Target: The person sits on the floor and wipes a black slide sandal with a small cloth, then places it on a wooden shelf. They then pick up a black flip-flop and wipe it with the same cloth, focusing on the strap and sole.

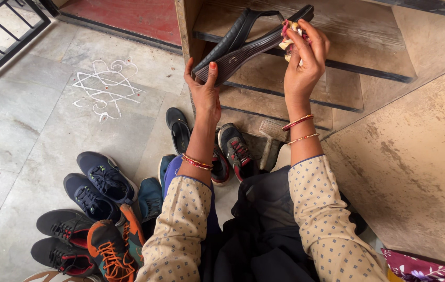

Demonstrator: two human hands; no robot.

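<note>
Observed from beside the person: a black sandal (248, 44) is held up off the floor, in front of the wooden shoe rack (347, 57), sole turned toward the person. The left hand (204, 91) grips the heel end, thumb on the ribbed sole and fingers wrapped behind. The right hand (306, 57) is closed around a crumpled cloth (290, 34), pinkish and cream, and presses it against the toe end of the sole.

Step in hand, as judged: wiping the sandal's underside, with the cloth at the toe end. The rest of the sole looks not yet covered; whether it is clean cannot be told.

Next move calls for a firm hold at the heel while the cloth travels along the ribs toward the left hand, with the sandal kept clear of the rack's upright.

On the tiled floor (19, 130) below: navy sneakers (99, 183), orange-laced shoes (113, 250), black-and-red trainers (63, 240), and a dark pair (235, 151) at the rack's foot
</note>
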